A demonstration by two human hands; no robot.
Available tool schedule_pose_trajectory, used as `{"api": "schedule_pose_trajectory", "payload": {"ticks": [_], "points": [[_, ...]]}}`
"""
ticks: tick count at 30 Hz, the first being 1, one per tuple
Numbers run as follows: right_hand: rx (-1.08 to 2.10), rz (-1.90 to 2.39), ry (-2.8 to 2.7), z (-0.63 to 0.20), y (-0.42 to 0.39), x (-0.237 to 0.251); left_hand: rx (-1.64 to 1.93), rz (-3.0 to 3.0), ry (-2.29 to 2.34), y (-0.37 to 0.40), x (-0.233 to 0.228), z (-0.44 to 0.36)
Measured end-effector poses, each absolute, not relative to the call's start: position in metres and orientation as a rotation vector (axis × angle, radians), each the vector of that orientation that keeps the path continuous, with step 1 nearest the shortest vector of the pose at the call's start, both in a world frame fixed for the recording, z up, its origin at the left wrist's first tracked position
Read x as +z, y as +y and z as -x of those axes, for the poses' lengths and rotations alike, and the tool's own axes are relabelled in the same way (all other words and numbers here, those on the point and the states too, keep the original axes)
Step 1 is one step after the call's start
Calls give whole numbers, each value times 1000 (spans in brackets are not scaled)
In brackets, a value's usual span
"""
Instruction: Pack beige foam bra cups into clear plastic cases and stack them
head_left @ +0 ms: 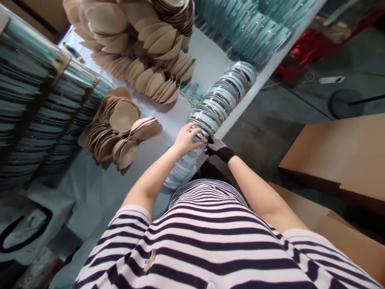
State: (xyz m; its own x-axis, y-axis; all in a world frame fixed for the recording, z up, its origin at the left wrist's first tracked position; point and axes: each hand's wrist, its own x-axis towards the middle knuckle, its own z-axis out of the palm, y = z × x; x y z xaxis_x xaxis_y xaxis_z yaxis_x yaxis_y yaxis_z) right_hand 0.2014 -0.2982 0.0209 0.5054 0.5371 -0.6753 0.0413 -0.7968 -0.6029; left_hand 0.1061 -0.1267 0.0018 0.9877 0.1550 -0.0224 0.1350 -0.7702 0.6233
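row of rings (221, 98) runs along the table (207, 60) edge; disc piles (120, 128) sit left of it (boxes (339, 160) off right, on the floor)

Pale blue-grey table (207, 64), row of clear glass discs (216, 100) on edge along its rim at 3 o'clock, heaps of tan oval pieces (141, 48) at 12 and (117, 128) at 9, stacked dark-edged panes (33, 100) further out at 9, blue-green glass stacks (252, 28) at 1

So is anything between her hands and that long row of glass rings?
Nothing visible. The bare left hand rests on the row of glass rings, and the gloved right hand touches its near side by the table edge.
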Motion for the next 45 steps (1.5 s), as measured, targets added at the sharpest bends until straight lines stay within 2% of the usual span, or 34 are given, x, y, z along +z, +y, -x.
{"api": "schedule_pose_trajectory", "payload": {"ticks": [2,5,11,15,18,23,26,29,34,37,40,45], "points": [[1276,2001,-293,-203,-304,23,78,-2451,198,-129,0,-108],[1288,2046,-328,-210,-307,20,93,-2443,214,-129,0,-111],[1492,2340,-1063,-244,-292,46,78,-2423,222,-132,2,-112],[1028,2594,-1600,-271,-241,84,117,-2377,253,-138,5,-109],[807,2466,-1799,-278,-168,87,228,-2263,556,-131,4,-95],[1332,2270,-2070,-236,-57,39,487,-1927,1452,-93,-9,-45],[1327,2155,-2059,-209,-39,15,487,-1767,1830,-68,-17,-17],[1192,2174,-2091,-201,-38,5,420,-1772,1974,-46,-19,3],[1067,2182,-2108,-206,-22,-4,245,-1963,2063,-20,-11,23],[1005,2248,-1822,-207,-13,-16,158,-2174,1959,-8,-5,27],[1086,2153,-1538,-206,-7,-30,-109,-2300,1700,7,-3,24],[1260,1922,-1683,-218,1,-38,-310,-2309,1404,33,-5,21]]}}
